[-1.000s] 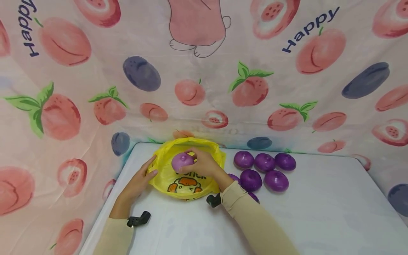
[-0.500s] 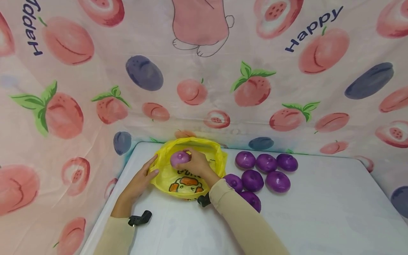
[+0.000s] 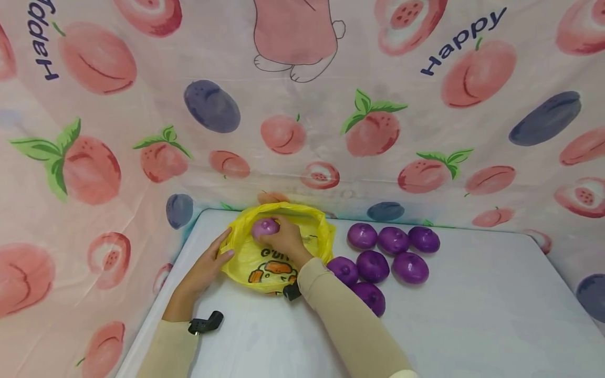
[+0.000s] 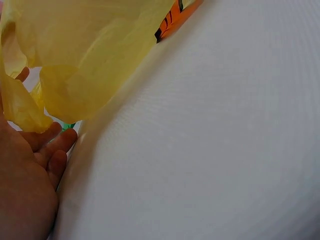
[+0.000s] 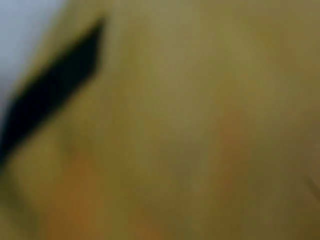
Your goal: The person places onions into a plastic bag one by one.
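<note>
A yellow plastic bag [image 3: 246, 281] with a printed cartoon lies with its mouth spread at the back left of the table. My right hand [image 3: 285, 241] grips a round, glossy purple onion [image 3: 264, 229] with a small nub, inside the bag's mouth. At the bag's left rim, my left hand [image 3: 205, 268] rests with thumb and fingers apart. In the left wrist view, the relaxed fingers of my left hand [image 4: 37, 160] touch the yellow bag [image 4: 95, 60]. The right wrist view is a blur of yellow plastic [image 5: 175, 100] and a dark strip, with the onion hidden.
Several more purple onions [image 3: 372, 266] stand grouped on the white table [image 3: 472, 315], right of the bag and beside my right forearm. A fruit-printed cloth [image 3: 302, 105] hangs behind the table and along its sides.
My right hand has moved slightly left and away from me with the onion, deeper into the bag's mouth. The right sleeve uncovers more onions. My left hand stays at the rim.
</note>
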